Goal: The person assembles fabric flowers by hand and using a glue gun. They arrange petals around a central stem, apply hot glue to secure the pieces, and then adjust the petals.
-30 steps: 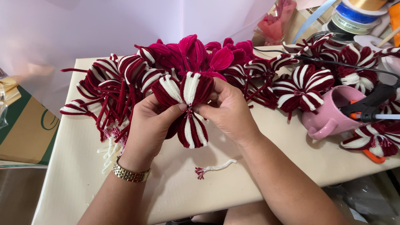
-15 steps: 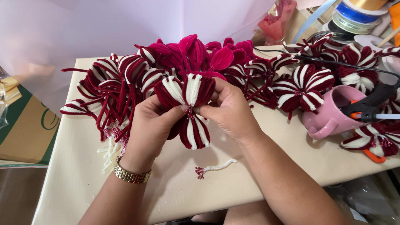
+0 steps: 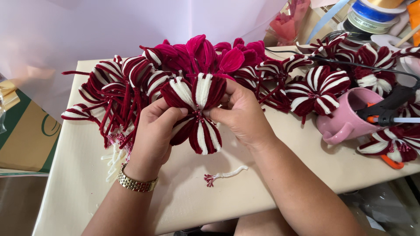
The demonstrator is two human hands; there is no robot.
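Note:
A dark red and white fuzzy-wire flower (image 3: 197, 112) is held up above the cream table (image 3: 78, 192), its looped petals fanned out. My left hand (image 3: 155, 129), with a gold watch at the wrist, pinches the flower's left side near its middle. My right hand (image 3: 239, 116) grips the right side, fingers behind the petals. A short white and red wire scrap (image 3: 224, 175) lies on the table below the hands.
A pile of similar red and white petals (image 3: 118, 89) and plain crimson ones (image 3: 205, 54) lies behind. More finished flowers (image 3: 319, 89) spread right. A pink mug (image 3: 345, 116) holds a black glue gun (image 3: 387, 107). Ribbon spools (image 3: 372, 13) sit far right; a cardboard box (image 3: 26, 131) stands left.
None beyond slight finger shifts on the flower; both hands stay in the same place.

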